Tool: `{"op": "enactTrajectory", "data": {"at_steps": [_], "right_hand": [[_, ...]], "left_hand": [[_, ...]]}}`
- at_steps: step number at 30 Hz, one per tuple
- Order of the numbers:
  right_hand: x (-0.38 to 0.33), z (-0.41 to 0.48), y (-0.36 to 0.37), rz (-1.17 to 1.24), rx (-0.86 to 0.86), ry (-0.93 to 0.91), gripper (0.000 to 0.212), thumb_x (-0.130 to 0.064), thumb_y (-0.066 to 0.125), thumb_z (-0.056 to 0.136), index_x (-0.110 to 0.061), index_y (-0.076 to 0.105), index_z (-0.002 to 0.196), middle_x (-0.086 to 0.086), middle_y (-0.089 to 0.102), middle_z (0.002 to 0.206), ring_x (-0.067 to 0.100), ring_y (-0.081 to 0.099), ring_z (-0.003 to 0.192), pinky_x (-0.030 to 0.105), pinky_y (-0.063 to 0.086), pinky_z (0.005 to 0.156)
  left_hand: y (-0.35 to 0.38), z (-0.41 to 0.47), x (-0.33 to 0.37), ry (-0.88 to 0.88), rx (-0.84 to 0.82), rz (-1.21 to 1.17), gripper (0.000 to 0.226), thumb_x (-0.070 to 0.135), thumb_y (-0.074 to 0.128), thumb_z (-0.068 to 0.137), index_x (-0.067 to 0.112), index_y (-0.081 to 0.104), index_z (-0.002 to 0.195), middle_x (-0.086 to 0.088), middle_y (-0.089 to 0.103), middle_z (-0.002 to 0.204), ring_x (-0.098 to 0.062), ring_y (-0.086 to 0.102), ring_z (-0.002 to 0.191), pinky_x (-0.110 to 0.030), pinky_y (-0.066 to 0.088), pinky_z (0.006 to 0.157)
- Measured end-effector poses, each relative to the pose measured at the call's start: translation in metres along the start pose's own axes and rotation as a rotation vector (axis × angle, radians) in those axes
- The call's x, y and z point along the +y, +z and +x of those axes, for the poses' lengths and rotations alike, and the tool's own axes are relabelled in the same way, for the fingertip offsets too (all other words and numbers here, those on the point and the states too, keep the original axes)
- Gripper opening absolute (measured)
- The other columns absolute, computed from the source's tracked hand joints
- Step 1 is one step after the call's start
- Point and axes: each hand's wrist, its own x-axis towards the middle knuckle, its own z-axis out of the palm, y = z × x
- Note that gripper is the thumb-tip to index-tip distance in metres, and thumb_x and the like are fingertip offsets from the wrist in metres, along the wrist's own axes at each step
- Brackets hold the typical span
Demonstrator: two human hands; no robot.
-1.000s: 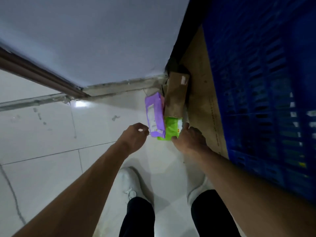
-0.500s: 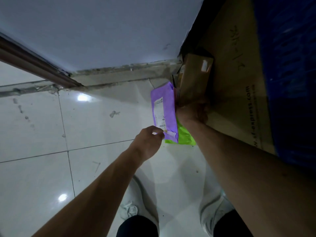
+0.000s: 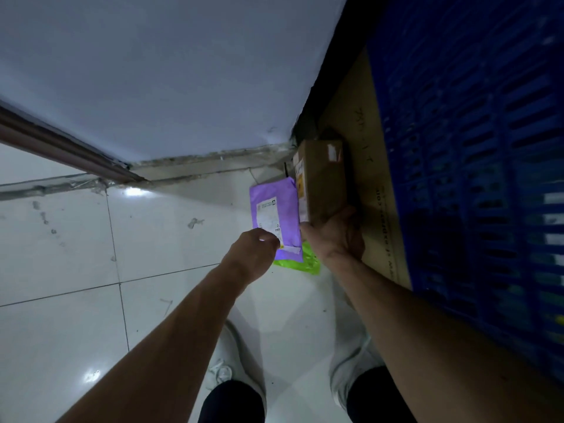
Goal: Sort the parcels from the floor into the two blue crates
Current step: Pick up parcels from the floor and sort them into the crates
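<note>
- The pick-up step is in hand, and both hands are at the parcels beside the blue crate.
- The left hand pinches the near lower edge of the purple parcel. That parcel stands on its edge on the side away from the crate.
- The right hand is clasped round the near end of the brown box. The box is closer to the crate and touches the purple parcel side by side.
- A green parcel lies on the floor beneath those two, not yet gripped.
- A cardboard sheet stands flat against the crate's slotted side, between the crate and the box.
- The next move probably calls for drawing both parcels back toward the shoes, then raising them over the crate's rim. The rim is out of view, as is the second crate, so I cannot tell which parcel goes where.
- The box sits in a tight corner where the wall meets the cardboard at the crate's far end. Open floor lies only on the side away from the crate.
</note>
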Motion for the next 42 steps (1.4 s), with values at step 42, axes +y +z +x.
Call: {"op": "enactTrajectory", "data": {"at_steps": [42], "right_hand": [[-0.031,-0.451,-0.552,1.273,-0.235,-0.192,0.074,-0.043,0.072,0.088,-0.024,0.030,0.147,0.000,0.056,0.126,0.021,0.066,0.108,0.044,0.061,0.087]], "left_hand": [[-0.060,-0.618,0.322,0.394,-0.324,-0.216,0.044,0.056,0.064,0.088,0.026,0.064,0.121,-0.003,0.076,0.110,-0.019,0.071,0.102,-0.039,0.057,0.091]]}}
